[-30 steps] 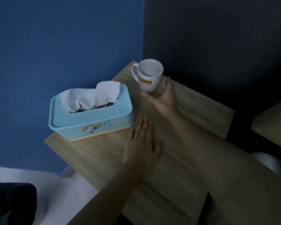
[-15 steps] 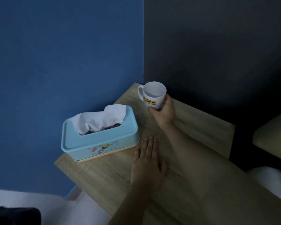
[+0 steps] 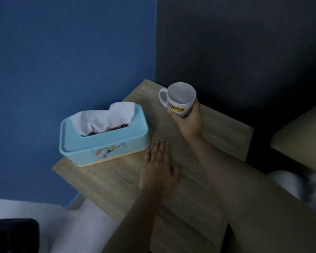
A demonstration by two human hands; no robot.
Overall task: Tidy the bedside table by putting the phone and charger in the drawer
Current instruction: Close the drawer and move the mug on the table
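Head view is showing a wooden surface [image 3: 117,179] in a dim corner, with the right hand [image 3: 189,121] reaching to about one o'clock and wrapping around a white mug [image 3: 179,101]; its fingers are clamped on the mug's lower body, thumb on the near left side and the rest curling round the right. The left hand [image 3: 158,172] is lying palm down at the middle of the surface, fingers together and flat, gripping nothing. A light blue tissue box [image 3: 102,141] is sitting at about ten o'clock from that hand, with a white tissue [image 3: 106,115] sticking out of its slot. Neither the phone nor the charger is showing anywhere, and no drawer is in sight either, so I cannot tell where they are; judging by the bare top, they may already be put away, and the hand seems to be straightening what is left. To do this well, the mug should be kept upright and level, slid or set down gently toward the back corner, clear of the edge and of the tissue box, with the handle left pointing where it is easy to reach. Writing on the mug is reading "JOTUN" in dark letters on a yellow label; smaller print beneath is too blurred to read. The box is carrying a small cartoon rainbow design without legible words.
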